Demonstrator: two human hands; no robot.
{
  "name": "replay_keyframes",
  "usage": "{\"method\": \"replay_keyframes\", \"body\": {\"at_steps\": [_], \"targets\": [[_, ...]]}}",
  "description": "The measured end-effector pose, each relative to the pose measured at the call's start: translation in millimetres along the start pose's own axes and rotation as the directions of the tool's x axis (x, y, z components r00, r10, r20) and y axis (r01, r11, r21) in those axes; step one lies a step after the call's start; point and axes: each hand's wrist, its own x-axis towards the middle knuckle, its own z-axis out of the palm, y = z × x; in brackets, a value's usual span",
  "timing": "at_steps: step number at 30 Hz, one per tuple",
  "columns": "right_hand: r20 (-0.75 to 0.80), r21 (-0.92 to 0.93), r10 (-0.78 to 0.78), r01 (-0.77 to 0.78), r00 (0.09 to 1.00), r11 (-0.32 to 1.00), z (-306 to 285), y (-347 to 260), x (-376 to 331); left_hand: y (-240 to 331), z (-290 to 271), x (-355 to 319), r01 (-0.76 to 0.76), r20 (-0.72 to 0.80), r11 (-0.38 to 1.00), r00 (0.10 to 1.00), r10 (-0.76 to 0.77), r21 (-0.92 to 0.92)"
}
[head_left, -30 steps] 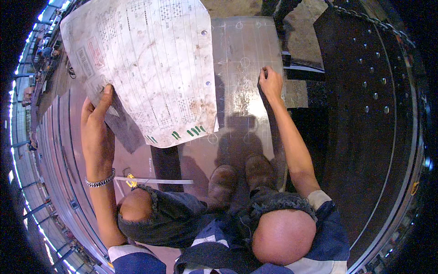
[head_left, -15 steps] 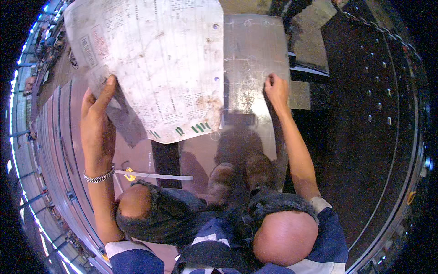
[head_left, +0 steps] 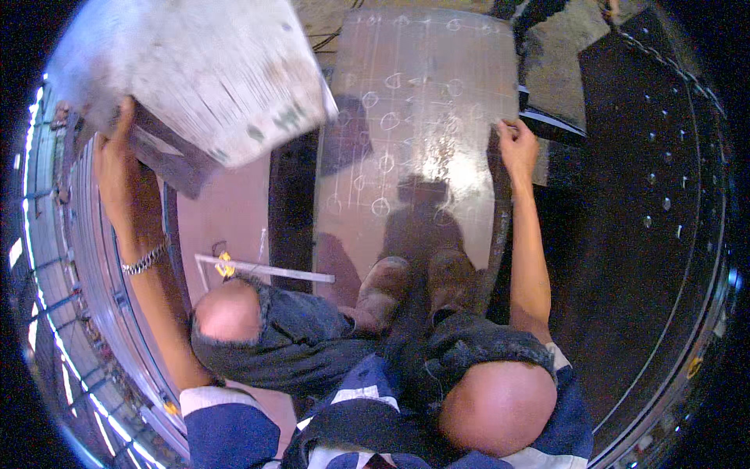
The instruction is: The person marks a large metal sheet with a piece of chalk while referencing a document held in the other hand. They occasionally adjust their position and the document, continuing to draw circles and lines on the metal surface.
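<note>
My left hand [head_left: 125, 176] is closed on the lower left edge of a large, smudged paper drawing [head_left: 226, 78], blurred by motion. A brown metal plate [head_left: 461, 55] lies ahead of me, marked with chalk circles and lines. Over its right edge sits my right hand [head_left: 519, 152], thumb and fingers pinched together; anything between them is hidden. Both of my boots [head_left: 383, 285] rest on the near part of the plate.
A thin metal square [head_left: 293, 273] with a yellow piece [head_left: 224, 266] lies by my left knee. On the right is a dark plate [head_left: 617, 203] with several small holes; a chain [head_left: 664, 59] runs along its far side. Long metal bars [head_left: 101, 250] line the left.
My left hand has swung the paper drawing left and away, uncovering the chalk circles on the plate. My right hand has shifted slightly right, still pinched.
</note>
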Motion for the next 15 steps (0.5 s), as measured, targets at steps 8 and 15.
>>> {"method": "replay_keyframes", "body": {"at_steps": [8,15], "targets": [[-0.001,0.135,0.137,-0.136,0.991,0.981,-7,5,-13,1,-10,21,-0.050,-0.258,0.954,0.966,-0.030,-0.296],[-0.021,0.079,0.056,-0.054,0.998,0.995,1,16,-11,6,-14,20,-0.027,-0.188,0.970,0.982,-0.019,-0.240]]}}
